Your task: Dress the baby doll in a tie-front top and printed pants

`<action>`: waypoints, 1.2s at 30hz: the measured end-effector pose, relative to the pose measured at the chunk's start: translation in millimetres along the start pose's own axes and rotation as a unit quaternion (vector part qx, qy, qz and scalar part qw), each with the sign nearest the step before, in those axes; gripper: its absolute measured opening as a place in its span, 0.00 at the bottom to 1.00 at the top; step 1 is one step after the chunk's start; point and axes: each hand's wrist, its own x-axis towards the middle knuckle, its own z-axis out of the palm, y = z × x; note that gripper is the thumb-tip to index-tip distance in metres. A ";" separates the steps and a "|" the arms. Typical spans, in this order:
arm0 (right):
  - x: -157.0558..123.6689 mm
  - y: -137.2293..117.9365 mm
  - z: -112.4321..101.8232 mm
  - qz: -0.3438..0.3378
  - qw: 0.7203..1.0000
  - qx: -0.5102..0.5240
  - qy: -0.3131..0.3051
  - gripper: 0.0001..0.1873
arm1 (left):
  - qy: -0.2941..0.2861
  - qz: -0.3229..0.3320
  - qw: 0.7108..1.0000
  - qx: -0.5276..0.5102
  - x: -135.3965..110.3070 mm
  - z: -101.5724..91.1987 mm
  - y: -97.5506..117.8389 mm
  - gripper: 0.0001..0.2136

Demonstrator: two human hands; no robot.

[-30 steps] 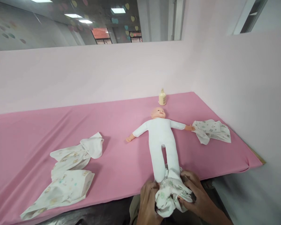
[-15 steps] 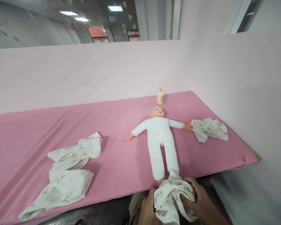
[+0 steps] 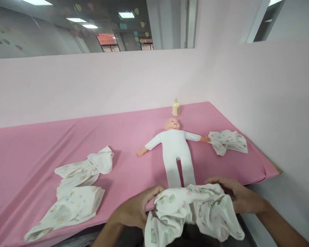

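A crumpled white baby garment with a small green print (image 3: 190,209) hangs between my two hands at the table's front edge. My left hand (image 3: 137,207) grips its left side, thumb on top. My right hand (image 3: 231,193) holds its upper right part, with some fingers hidden behind the cloth. Just beyond the garment a baby doll (image 3: 176,151) in a white body lies on its back, arms spread and head away from me. The cloth covers its feet from view.
Printed baby clothes (image 3: 77,195) lie on the pink sheet (image 3: 128,137) at left. Another folded printed cloth (image 3: 228,141) touches the doll's hand at right. A pale yellow bottle (image 3: 176,108) stands behind the doll's head, near the wall (image 3: 105,85).
My hands have moved apart and slightly up, spreading the bunched garment wider. It now hides the doll's lower legs. The doll and the other clothes stay where they were.
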 end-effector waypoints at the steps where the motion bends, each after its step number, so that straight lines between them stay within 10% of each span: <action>1: -0.6 -12.6 -9.5 -0.016 0.999 -0.036 0.006 0.33 | -0.033 0.017 0.998 0.042 -0.7 -16.1 11.5 0.32; 5: -0.5 -69.4 -46.0 -0.072 0.974 -0.208 0.042 0.32 | -0.081 0.087 0.981 0.155 -0.1 -70.9 67.4 0.29; 9: -2.6 -122.8 -74.2 -0.099 0.935 -0.340 0.016 0.35 | 0.019 0.123 0.971 0.203 0.7 -96.9 130.4 0.18; 15: -4.1 -179.7 -96.4 -0.148 0.905 -0.359 0.174 0.25 | 0.308 0.203 0.899 0.236 6.3 -105.4 207.3 0.09; 18: 0.0 -199.4 -97.7 -0.193 0.865 -0.347 0.307 0.16 | 0.319 0.283 0.883 0.196 14.2 -105.2 233.1 0.05; 24: 5.9 -220.2 -91.2 -0.191 0.810 -0.431 0.349 0.15 | 0.322 0.296 0.878 0.193 19.6 -88.3 265.3 0.04; 30: 21.4 -216.3 -78.9 -0.215 0.866 -0.197 0.406 0.19 | 0.331 0.256 0.885 0.204 31.3 -69.4 272.5 0.04; 36: 36.4 -215.6 -27.3 -0.212 0.921 -0.058 0.322 0.15 | 0.278 0.225 0.919 0.164 64.9 -41.6 263.4 0.05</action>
